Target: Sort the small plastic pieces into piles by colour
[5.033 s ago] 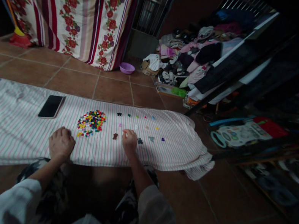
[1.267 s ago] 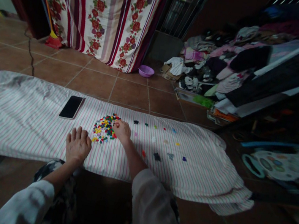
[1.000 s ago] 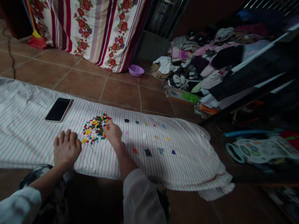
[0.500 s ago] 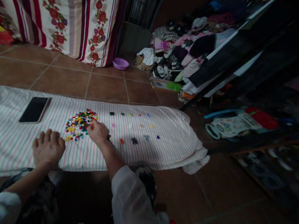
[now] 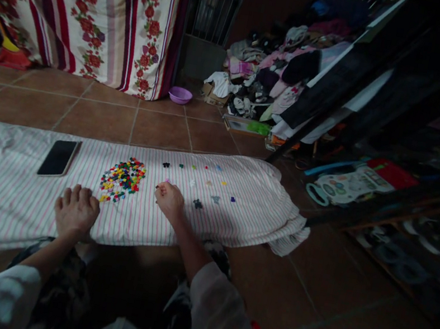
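A heap of small multicoloured pieces (image 5: 122,178) lies on a striped cloth (image 5: 140,230). To its right, small groups sorted by colour are spread out, among them a black one (image 5: 166,165), a grey one (image 5: 216,200), a dark one (image 5: 197,204) and a blue one (image 5: 233,200). My right hand (image 5: 170,200) is over the cloth between heap and groups, fingertips pinched together on a tiny dark piece, near a pink group. My left hand (image 5: 76,211) rests at the cloth's near edge, fingers spread, holding nothing, below the heap.
A dark-screened phone (image 5: 58,158) lies on the cloth at the left. Beyond, on the tiled floor, are a purple basin (image 5: 180,95), a pile of clothes (image 5: 261,75) and a red dustpan (image 5: 14,58). A floral curtain (image 5: 122,17) hangs behind.
My right hand has moved right, away from the heap, and now covers the spot of the brown and orange groups. My left hand stays at the near edge. The view has shifted slightly.
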Motion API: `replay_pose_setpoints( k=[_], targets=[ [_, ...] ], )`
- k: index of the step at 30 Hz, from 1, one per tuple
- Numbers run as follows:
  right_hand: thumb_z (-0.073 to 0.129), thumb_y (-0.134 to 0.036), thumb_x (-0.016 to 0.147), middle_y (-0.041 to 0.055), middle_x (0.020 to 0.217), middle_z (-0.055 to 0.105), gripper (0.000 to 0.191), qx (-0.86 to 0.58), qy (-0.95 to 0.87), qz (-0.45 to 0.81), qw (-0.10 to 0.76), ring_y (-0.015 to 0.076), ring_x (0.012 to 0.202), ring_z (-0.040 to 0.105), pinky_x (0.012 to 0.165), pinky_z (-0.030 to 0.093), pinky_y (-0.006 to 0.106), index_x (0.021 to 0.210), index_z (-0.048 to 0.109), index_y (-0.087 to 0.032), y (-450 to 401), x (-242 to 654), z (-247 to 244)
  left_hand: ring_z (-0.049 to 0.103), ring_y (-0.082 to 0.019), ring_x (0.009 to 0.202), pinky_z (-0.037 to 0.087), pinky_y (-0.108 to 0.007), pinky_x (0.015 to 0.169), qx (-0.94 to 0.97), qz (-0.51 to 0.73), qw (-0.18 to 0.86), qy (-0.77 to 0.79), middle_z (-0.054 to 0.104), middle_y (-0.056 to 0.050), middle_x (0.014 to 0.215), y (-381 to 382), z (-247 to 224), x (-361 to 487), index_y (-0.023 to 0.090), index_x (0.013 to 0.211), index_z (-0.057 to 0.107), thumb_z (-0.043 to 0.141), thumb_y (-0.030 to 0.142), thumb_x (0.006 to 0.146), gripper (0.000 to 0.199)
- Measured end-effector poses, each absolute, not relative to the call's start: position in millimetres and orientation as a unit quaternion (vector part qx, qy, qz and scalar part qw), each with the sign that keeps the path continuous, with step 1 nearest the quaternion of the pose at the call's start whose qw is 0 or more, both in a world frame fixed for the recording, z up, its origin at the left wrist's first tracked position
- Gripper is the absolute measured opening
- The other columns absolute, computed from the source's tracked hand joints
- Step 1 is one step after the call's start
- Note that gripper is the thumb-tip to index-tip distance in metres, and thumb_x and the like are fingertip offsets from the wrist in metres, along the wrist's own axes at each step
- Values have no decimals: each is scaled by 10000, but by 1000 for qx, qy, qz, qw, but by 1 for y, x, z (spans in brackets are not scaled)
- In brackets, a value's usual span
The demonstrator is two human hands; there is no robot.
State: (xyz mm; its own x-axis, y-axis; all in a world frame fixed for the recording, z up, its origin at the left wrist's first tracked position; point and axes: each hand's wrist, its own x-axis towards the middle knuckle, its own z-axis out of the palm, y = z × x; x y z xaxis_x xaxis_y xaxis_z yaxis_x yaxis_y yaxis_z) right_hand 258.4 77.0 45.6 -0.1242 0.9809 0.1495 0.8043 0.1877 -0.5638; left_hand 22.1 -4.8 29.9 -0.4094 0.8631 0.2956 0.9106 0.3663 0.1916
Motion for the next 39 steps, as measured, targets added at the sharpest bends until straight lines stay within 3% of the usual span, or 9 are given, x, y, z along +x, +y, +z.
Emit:
replay_pose_setpoints(
  k=[13, 24, 39],
  targets=[
    [475, -192, 837, 46, 863, 712, 239, -651, -696, 115, 279, 161, 831, 625, 796, 441, 254, 948, 687, -185, 75, 320, 45, 386, -339, 1324, 298, -517, 1059, -535, -163, 58, -827, 518, -187, 1370, -4, 30, 21, 114, 1164, 597, 338, 291, 873, 427],
    [490, -177, 882, 40, 940, 698, 205, -647, -732, 137, 164, 154, 856, 624, 725, 395, 235, 982, 665, -218, 42, 278, 28, 409, -329, 1306, 301, -497, 1058, -535, -169, 73, -824, 531, -175, 1357, -3, 27, 20, 115, 1145, 598, 332, 298, 888, 413],
    [486, -100, 846, 64, 1020, 675, 270, -600, -752, 150, 226, 157, 963, 610, 863, 438, 262, 1052, 644, -176, 48, 274, 7, 379, -347, 1343, 273, -514, 1081, -532, -176, 76, -825, 518, -181, 1380, -1, 20, 17, 110, 1168, 592, 339, 293, 885, 421]
  ],
)
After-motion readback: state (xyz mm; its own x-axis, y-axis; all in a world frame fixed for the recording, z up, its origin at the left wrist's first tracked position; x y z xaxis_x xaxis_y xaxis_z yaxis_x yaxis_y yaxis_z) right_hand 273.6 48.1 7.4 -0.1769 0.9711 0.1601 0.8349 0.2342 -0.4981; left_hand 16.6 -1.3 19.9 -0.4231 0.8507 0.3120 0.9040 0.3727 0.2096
